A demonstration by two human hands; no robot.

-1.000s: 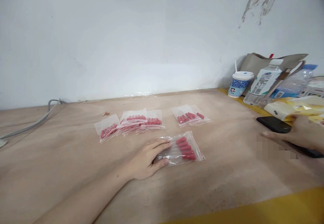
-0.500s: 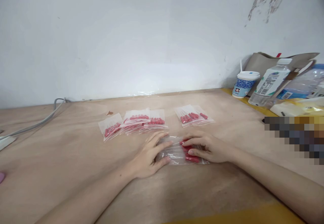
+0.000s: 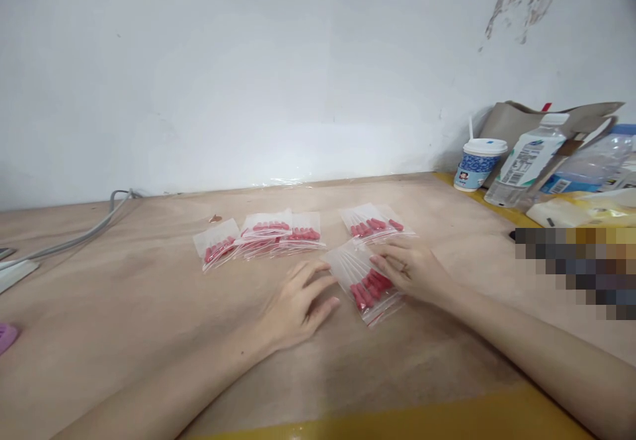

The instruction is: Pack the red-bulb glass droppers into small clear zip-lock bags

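A fanned stack of clear zip-lock bags (image 3: 356, 269) with red capsule-shaped pieces in them lies on the table in front of me. My right hand (image 3: 415, 271) grips its right side, thumb on top; the fingertips are partly hidden. Just left of the stack, my left hand (image 3: 301, 304) rests with its fingers apart and curved, holding nothing. Behind my right hand is another fan of filled bags (image 3: 368, 218). A larger overlapping row of filled bags (image 3: 268, 221) lies beyond my left hand.
A lidded paper cup with a straw (image 3: 479, 165), a plastic bottle (image 3: 529, 158) and a grey-brown bag (image 3: 504, 122) stand at the back right. A grey cable (image 3: 89, 233) runs along the left. The wall (image 3: 298, 82) borders the table's far side.
The near stack of bags has turned and spread into a fan under my right hand. My left hand no longer touches it and has stayed at nearly the same place.
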